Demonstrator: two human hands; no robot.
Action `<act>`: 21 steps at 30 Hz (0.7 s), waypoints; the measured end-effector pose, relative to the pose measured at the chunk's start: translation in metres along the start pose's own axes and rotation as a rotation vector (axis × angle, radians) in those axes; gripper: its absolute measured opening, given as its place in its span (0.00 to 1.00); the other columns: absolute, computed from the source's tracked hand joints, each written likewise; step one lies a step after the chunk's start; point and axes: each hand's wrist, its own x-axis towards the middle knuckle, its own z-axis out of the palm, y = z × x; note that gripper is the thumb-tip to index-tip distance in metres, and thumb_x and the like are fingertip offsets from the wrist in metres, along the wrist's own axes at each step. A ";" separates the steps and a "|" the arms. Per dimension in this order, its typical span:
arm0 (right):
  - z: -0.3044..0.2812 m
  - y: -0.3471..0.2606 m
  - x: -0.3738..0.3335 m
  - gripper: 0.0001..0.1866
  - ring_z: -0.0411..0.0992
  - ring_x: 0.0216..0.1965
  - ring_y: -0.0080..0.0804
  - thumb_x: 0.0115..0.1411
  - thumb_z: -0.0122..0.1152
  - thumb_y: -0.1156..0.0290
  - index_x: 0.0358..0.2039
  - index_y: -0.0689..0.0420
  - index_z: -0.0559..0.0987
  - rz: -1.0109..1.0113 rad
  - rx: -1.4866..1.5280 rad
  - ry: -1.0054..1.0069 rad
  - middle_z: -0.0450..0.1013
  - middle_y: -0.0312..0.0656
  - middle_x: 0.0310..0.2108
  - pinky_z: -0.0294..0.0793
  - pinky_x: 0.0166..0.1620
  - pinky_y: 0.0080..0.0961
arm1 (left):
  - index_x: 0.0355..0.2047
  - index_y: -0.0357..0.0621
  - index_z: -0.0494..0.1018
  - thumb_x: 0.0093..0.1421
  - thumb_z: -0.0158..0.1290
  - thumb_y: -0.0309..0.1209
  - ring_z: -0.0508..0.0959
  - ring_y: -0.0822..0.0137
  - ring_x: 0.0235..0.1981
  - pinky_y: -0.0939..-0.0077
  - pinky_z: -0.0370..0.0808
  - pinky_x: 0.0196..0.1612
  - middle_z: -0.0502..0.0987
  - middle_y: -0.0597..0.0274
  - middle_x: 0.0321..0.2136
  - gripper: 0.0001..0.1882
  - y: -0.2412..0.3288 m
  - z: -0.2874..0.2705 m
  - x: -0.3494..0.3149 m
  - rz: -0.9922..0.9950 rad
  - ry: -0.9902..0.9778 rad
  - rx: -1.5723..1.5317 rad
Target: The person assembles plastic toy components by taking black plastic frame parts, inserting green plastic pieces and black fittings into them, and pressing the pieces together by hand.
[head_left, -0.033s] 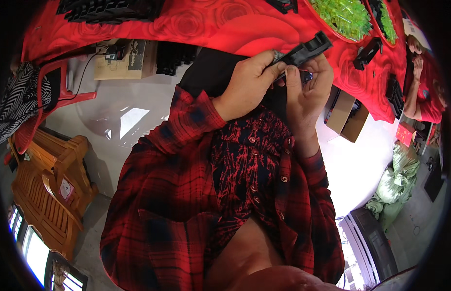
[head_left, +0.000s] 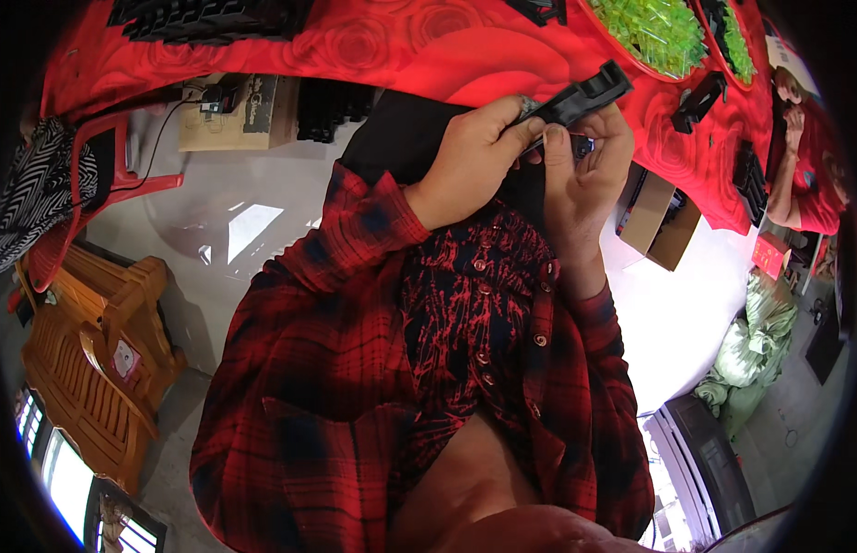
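A long black plastic part (head_left: 585, 95) with a notched, raised end is held up over my lap, close to the edge of the red-covered table. My left hand (head_left: 475, 152) grips its lower left end, thumb and fingers closed round it. From the other side my right hand (head_left: 587, 161) is closed on the same part, thumb pressed against its underside. A small dark piece with a bluish glint shows between the right fingers; I cannot make out what it is. The fingers hide the part's lower end.
On the red tablecloth (head_left: 428, 51) lie stacked black parts (head_left: 207, 20), a tray of green-yellow small pieces (head_left: 654, 37) and a single black part (head_left: 698, 101). Cardboard boxes (head_left: 235, 115) stand below. A wooden chair (head_left: 88, 369) is at left; another person (head_left: 815, 184) sits at far right.
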 end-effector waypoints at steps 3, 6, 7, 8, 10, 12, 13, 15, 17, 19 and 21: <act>0.001 0.002 0.000 0.25 0.70 0.44 0.34 0.56 0.67 0.79 0.53 0.67 0.69 0.021 0.043 0.032 0.69 0.46 0.44 0.70 0.49 0.29 | 0.40 0.35 0.75 0.69 0.51 0.27 0.67 0.83 0.30 0.85 0.67 0.34 0.72 0.75 0.27 0.07 -0.002 -0.004 0.005 -0.100 -0.045 -0.046; -0.001 0.002 0.002 0.25 0.70 0.44 0.33 0.57 0.66 0.78 0.53 0.67 0.68 0.048 0.089 0.018 0.69 0.46 0.44 0.69 0.50 0.30 | 0.40 0.36 0.76 0.68 0.51 0.27 0.68 0.83 0.31 0.85 0.68 0.35 0.72 0.75 0.29 0.07 -0.004 -0.005 0.006 -0.110 -0.052 0.023; -0.001 0.001 0.003 0.25 0.70 0.44 0.33 0.58 0.66 0.77 0.54 0.66 0.68 0.052 0.075 0.025 0.69 0.46 0.44 0.69 0.50 0.30 | 0.41 0.36 0.76 0.68 0.51 0.27 0.69 0.83 0.32 0.85 0.68 0.36 0.73 0.75 0.30 0.07 -0.006 -0.003 0.006 -0.093 -0.038 -0.037; -0.001 0.001 0.004 0.25 0.70 0.44 0.33 0.58 0.66 0.77 0.54 0.66 0.68 0.056 0.060 0.031 0.69 0.46 0.44 0.69 0.51 0.30 | 0.41 0.36 0.76 0.68 0.51 0.28 0.70 0.83 0.33 0.85 0.69 0.37 0.74 0.74 0.30 0.08 -0.006 -0.002 0.006 -0.076 -0.023 -0.097; -0.001 0.003 0.004 0.25 0.70 0.44 0.33 0.58 0.66 0.77 0.54 0.66 0.68 0.032 0.057 0.023 0.69 0.45 0.44 0.69 0.51 0.29 | 0.42 0.35 0.76 0.68 0.51 0.27 0.71 0.82 0.34 0.85 0.70 0.38 0.75 0.73 0.32 0.08 -0.007 -0.002 0.006 -0.076 -0.024 -0.129; 0.000 0.001 0.002 0.26 0.70 0.43 0.33 0.57 0.67 0.78 0.54 0.66 0.68 0.009 0.056 0.016 0.68 0.45 0.44 0.70 0.50 0.28 | 0.42 0.35 0.76 0.68 0.51 0.27 0.72 0.81 0.35 0.84 0.70 0.39 0.76 0.72 0.33 0.08 -0.009 -0.003 0.006 -0.076 -0.026 -0.160; 0.002 -0.002 0.000 0.26 0.70 0.43 0.33 0.57 0.67 0.79 0.54 0.66 0.68 -0.012 0.071 0.021 0.68 0.45 0.44 0.70 0.49 0.28 | 0.42 0.35 0.76 0.68 0.51 0.27 0.73 0.81 0.35 0.84 0.71 0.40 0.77 0.71 0.33 0.08 -0.011 -0.004 0.005 -0.072 -0.060 -0.239; 0.001 -0.006 -0.004 0.26 0.70 0.43 0.32 0.56 0.67 0.80 0.53 0.67 0.68 -0.029 0.086 0.027 0.67 0.45 0.44 0.71 0.48 0.27 | 0.42 0.34 0.76 0.68 0.52 0.27 0.74 0.80 0.35 0.84 0.71 0.40 0.77 0.70 0.33 0.09 -0.012 -0.004 0.004 -0.071 -0.096 -0.319; 0.000 -0.008 -0.006 0.26 0.71 0.42 0.32 0.56 0.67 0.82 0.53 0.67 0.67 -0.060 0.019 0.010 0.66 0.45 0.44 0.72 0.46 0.25 | 0.42 0.34 0.76 0.68 0.51 0.28 0.74 0.79 0.35 0.83 0.72 0.40 0.77 0.69 0.33 0.09 -0.011 -0.003 0.002 -0.134 -0.095 -0.399; 0.001 -0.008 -0.003 0.25 0.71 0.41 0.31 0.56 0.67 0.81 0.53 0.67 0.67 -0.010 0.024 0.012 0.67 0.45 0.43 0.72 0.44 0.24 | 0.42 0.33 0.76 0.68 0.51 0.28 0.74 0.79 0.36 0.83 0.72 0.41 0.77 0.68 0.33 0.09 -0.005 -0.009 0.006 -0.193 -0.123 -0.329; 0.001 -0.008 -0.001 0.24 0.71 0.40 0.29 0.57 0.66 0.80 0.52 0.67 0.67 0.038 0.028 0.012 0.68 0.45 0.43 0.73 0.43 0.23 | 0.43 0.33 0.76 0.68 0.51 0.28 0.75 0.79 0.36 0.83 0.72 0.41 0.78 0.68 0.33 0.10 -0.003 -0.012 0.010 -0.250 -0.148 -0.260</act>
